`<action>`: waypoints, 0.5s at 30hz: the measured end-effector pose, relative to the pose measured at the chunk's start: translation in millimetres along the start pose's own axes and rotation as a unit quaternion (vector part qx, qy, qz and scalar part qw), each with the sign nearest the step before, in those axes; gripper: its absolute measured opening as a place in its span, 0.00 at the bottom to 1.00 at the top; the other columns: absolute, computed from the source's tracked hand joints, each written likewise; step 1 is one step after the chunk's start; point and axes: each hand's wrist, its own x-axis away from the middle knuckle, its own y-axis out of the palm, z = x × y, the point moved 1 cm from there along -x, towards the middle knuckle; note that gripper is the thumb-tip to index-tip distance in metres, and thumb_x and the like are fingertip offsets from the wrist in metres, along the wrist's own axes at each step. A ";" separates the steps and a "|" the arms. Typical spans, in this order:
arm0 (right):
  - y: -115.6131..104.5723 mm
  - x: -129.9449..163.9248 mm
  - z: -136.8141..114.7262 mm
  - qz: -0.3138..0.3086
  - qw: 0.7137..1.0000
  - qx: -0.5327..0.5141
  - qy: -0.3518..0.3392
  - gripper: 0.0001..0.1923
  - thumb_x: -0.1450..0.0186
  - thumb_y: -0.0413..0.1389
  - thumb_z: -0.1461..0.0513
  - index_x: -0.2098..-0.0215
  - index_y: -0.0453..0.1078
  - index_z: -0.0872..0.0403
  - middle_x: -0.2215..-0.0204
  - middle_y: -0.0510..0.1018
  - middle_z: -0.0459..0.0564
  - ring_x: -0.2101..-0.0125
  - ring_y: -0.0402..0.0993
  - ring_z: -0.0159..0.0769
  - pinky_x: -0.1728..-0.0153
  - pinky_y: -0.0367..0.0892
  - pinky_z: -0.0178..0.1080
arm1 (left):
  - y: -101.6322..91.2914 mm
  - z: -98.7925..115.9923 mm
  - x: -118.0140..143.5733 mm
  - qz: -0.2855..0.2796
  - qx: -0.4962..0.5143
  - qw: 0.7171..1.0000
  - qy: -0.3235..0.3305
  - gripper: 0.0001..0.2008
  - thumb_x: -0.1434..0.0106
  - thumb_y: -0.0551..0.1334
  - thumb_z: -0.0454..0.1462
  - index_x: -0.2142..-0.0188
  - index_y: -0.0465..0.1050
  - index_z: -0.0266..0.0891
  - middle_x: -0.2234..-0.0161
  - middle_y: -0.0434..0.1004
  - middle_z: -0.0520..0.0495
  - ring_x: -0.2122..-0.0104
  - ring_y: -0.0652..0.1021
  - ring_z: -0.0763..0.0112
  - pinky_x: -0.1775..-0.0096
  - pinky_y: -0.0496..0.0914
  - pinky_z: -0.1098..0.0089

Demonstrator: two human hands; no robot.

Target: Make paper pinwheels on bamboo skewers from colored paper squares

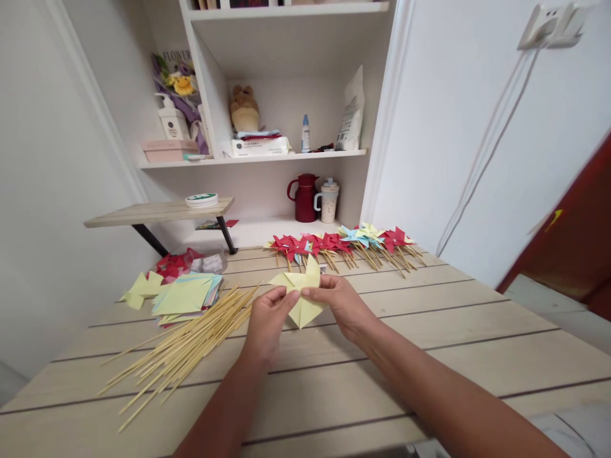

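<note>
- The left hand and the right hand meet over the table, both closed in a pinch on 1 yellow paper pinwheel.
- The pinwheel sits between the 2 hands, raised off the wood, its flat face turned roughly toward the camera; 1 point rises above the fingers and another hangs down below them.
- Left fingertips grip its left-hand edge near the middle; the right thumb and fingers grip the right-hand edge at about the same height. Neither hand is nearer: both touch it.
- The folded shape has no clear long axis; it spreads about evenly around its centre, which lies just beside both thumbs.
- Left of the left hand, near it, lies a loose bundle of bamboo skewers, long axis running from near-left to far-right, the far tips pointing toward the pinwheel. The left hand is clearly the nearer one to them.
- Beyond the skewers, further left, is a stack of coloured paper squares.
- Past both hands, well apart from them, a row of finished pinwheels on sticks lies across the far side of the table, in red, blue and yellow.
</note>
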 end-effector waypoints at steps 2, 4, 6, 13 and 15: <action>1.7 0.1 1.4 -0.001 1.000 0.004 0.004 0.13 0.54 0.71 0.59 0.73 0.77 0.58 0.75 0.80 0.49 0.76 0.72 0.33 0.70 0.64 0.37 | 0.0 -0.7 0.0 0.005 -0.005 1.000 0.005 0.14 0.51 0.75 0.42 0.68 0.81 0.34 0.71 0.83 0.46 0.72 0.79 0.69 0.65 0.72 0.70; 3.5 0.1 2.5 -0.001 1.000 0.009 0.002 0.14 0.53 0.70 0.59 0.71 0.77 0.58 0.74 0.81 0.49 0.75 0.71 0.33 0.70 0.64 0.37 | -0.4 -1.1 0.0 0.024 -0.011 1.000 0.004 0.13 0.52 0.75 0.41 0.71 0.80 0.34 0.73 0.82 0.47 0.74 0.78 0.71 0.68 0.71 0.72; 4.8 0.2 3.1 0.001 1.000 0.023 -0.009 0.14 0.52 0.70 0.58 0.70 0.76 0.57 0.73 0.80 0.48 0.74 0.71 0.33 0.69 0.64 0.37 | -1.1 -1.2 -0.2 0.034 -0.013 0.999 0.001 0.13 0.53 0.75 0.41 0.72 0.80 0.34 0.74 0.82 0.47 0.74 0.77 0.71 0.69 0.71 0.72; -4.4 -1.3 1.3 0.053 0.986 0.117 -0.102 0.14 0.42 0.64 0.55 0.60 0.73 0.52 0.61 0.79 0.49 0.60 0.74 0.39 0.57 0.67 0.43 | -16.0 3.7 -7.5 0.116 0.055 0.992 -0.014 0.12 0.52 0.75 0.37 0.68 0.80 0.33 0.70 0.83 0.45 0.71 0.79 0.71 0.66 0.72 0.73; -8.1 -1.6 1.6 0.060 0.966 0.196 -0.159 0.13 0.39 0.62 0.56 0.57 0.72 0.50 0.57 0.78 0.51 0.56 0.73 0.42 0.53 0.67 0.47 | -23.2 7.3 -10.8 0.151 0.090 0.984 -0.019 0.11 0.51 0.74 0.35 0.68 0.80 0.33 0.69 0.83 0.45 0.71 0.79 0.72 0.65 0.72 0.74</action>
